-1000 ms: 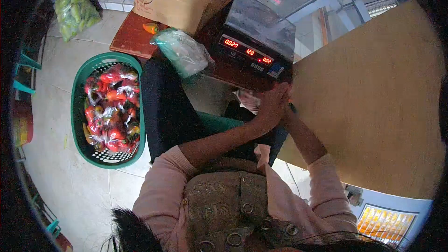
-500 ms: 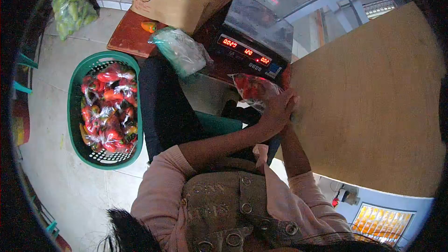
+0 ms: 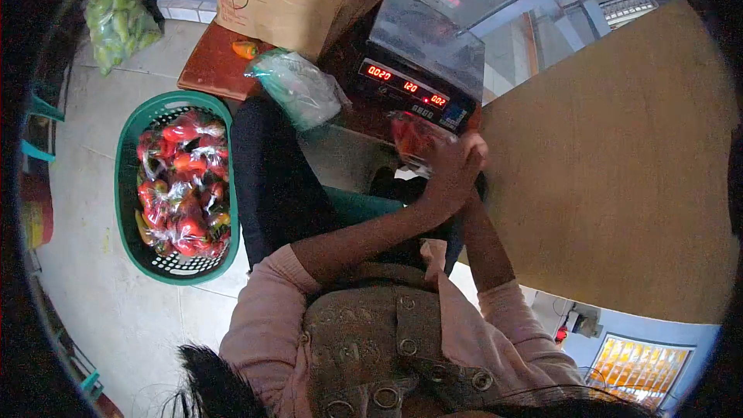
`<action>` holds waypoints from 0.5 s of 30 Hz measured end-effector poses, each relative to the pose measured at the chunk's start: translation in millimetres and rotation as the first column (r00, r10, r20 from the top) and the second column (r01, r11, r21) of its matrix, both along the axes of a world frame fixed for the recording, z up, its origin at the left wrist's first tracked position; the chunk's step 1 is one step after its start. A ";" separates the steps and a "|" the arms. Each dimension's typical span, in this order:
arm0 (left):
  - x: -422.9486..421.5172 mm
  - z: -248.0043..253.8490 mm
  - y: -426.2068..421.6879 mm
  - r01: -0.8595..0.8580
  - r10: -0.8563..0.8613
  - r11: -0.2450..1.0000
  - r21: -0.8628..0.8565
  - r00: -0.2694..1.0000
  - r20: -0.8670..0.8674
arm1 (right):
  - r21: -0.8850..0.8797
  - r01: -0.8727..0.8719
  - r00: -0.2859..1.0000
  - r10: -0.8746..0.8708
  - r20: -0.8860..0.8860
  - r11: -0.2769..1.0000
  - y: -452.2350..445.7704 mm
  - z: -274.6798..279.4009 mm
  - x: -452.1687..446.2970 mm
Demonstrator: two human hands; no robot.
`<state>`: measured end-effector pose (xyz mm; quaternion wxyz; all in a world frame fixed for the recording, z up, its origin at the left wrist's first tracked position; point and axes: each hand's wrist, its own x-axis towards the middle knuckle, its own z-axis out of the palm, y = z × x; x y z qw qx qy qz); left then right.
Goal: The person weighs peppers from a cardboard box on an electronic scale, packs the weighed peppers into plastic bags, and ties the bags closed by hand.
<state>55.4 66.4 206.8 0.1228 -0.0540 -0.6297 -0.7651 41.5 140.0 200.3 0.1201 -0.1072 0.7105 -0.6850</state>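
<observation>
A clear plastic bag of red peppers [image 3: 416, 139] hangs in front of the scale, its neck gathered at my hands. My left hand [image 3: 453, 161] is closed around that neck, with the left forearm crossing over the right one. My right hand [image 3: 478, 153] is pressed against the left and mostly hidden behind it, so its fingers do not show clearly. Just beyond the bag stands a black digital scale [image 3: 406, 83] with lit red figures. To my left, a green basket [image 3: 124, 186] holds several bagged red peppers [image 3: 186, 193].
A large cardboard box [image 3: 286, 4] stands on a red-brown surface [image 3: 205, 62], near a loose orange pepper [image 3: 244, 49] and a bundle of clear plastic bags [image 3: 302, 93]. A bag of green peppers [image 3: 120, 19] lies on the tiled floor. A wooden board [image 3: 611, 170] fills the right side.
My joined hands and the bag of red peppers have moved slightly up, and the bag has turned a little. The whole view has shifted slightly.
</observation>
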 end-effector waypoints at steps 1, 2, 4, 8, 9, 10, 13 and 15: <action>2.7 7.0 -11.9 -0.032 0.031 0.999 -0.012 0.998 -0.046 | -0.032 -0.011 1.000 0.012 0.018 0.999 1.2 -2.6 -3.8; 3.5 10.7 -19.6 -0.069 0.069 0.997 -0.014 0.996 -0.051 | -0.074 -0.029 0.998 0.033 0.044 0.997 1.5 -7.2 -9.8; 1.6 15.4 -30.3 -0.142 0.141 0.990 -0.014 0.988 -0.063 | -0.208 -0.080 0.986 0.108 0.127 0.975 7.8 -27.7 -27.4; -21.3 8.9 -58.3 -0.263 0.258 0.964 -0.029 0.960 -0.112 | -0.259 -0.237 0.943 0.286 0.168 0.936 4.1 -39.9 -69.4; -35.4 2.1 -71.1 -0.287 0.279 0.957 -0.039 0.950 -0.141 | -0.185 -0.283 0.940 0.310 0.143 0.941 -3.1 -24.0 -69.5; -39.8 8.0 -88.8 -0.262 0.249 0.964 -0.040 0.948 -0.199 | -0.038 -0.332 0.938 0.335 0.093 0.942 -24.0 18.6 -58.9; -55.5 17.8 -124.8 -0.239 0.202 0.962 -0.134 0.949 -0.241 | 0.546 -0.426 0.833 0.548 -0.075 0.721 -64.7 122.8 -45.4; -57.1 29.4 -141.6 -0.174 0.160 0.982 -0.080 0.975 -0.153 | 0.729 -0.379 0.822 0.569 -0.017 0.569 -50.9 126.5 -56.8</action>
